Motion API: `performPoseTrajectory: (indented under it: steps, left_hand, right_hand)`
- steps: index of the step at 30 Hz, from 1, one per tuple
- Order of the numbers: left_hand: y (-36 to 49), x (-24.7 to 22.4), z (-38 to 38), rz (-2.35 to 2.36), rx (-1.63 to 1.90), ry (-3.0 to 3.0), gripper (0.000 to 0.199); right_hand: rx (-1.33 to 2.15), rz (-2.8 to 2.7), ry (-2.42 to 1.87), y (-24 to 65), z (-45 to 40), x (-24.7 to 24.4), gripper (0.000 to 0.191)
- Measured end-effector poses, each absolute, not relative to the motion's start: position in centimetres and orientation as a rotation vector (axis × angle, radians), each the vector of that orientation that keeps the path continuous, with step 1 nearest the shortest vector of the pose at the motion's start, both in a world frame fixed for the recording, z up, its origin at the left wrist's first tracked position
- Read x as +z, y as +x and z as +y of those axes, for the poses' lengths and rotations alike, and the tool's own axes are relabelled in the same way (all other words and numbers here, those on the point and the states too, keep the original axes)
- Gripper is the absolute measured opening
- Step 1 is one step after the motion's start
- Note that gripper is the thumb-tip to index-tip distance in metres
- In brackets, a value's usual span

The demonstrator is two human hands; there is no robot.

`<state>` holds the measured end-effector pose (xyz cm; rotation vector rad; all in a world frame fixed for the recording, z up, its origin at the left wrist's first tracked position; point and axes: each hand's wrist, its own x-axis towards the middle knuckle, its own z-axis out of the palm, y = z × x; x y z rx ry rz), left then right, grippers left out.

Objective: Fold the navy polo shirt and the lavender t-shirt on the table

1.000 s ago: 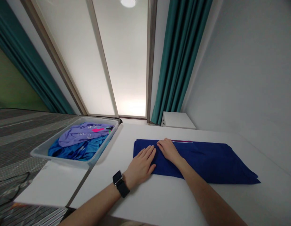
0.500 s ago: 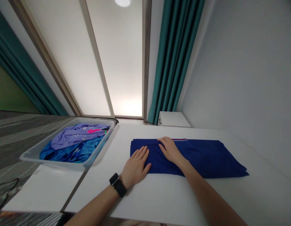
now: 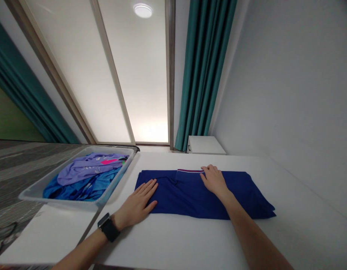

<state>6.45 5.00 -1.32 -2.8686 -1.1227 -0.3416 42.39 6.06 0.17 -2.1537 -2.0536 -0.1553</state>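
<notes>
Left hand (image 3: 137, 205) lies flat, right hand (image 3: 215, 182) loosely spread, neither grip holding anything, on folded navy cloth (image 3: 184, 198) atop the white counter (image 3: 173, 242); light, even outward pressure should smooth creases best.

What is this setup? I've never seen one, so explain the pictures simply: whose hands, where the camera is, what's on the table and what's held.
There is no machine here, just a person working with two bare hands. One camera, worn on the head, takes every picture, looking forward and down.

On the white table lies a dark blue cloth, spread lengthwise, with a striped band along part of its far edge. The left hand, with a watch on its wrist, rests flat on the cloth's left end. The right hand touches the far edge beside the band; whether it pinches the fabric, I cannot tell.

At the left, a plastic tub holds purple and blue clothes.
</notes>
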Motion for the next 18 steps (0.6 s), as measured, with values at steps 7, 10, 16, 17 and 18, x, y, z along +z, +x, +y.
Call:
performPoseTrajectory:
  steps: [7,10,16,17,18]
  left_hand:
    - [9.8,2.0,7.0,-1.358,-0.443,-2.834,0.039]
    - [11.7,2.4,8.8,-1.359,-0.488,-2.817,0.038]
    - [12.7,0.8,11.5,-1.283,-0.446,-2.889,0.017]
    - [12.6,0.5,11.6,-1.288,-0.468,-2.886,0.017]
    - [12.5,0.3,11.8,-1.298,-0.496,-2.881,0.018]
  right_hand:
    - [0.053,-2.008,-2.307,43.4,6.6,0.0,0.045]
    - [0.167,-2.064,-2.176,43.9,6.9,-0.4,0.049]
    - [0.469,-2.049,-2.039,45.2,7.0,0.2,0.031]
    - [0.478,-2.051,-2.017,45.5,7.0,0.3,0.024]
    - [0.473,-2.049,-1.984,45.7,7.0,0.4,0.019]
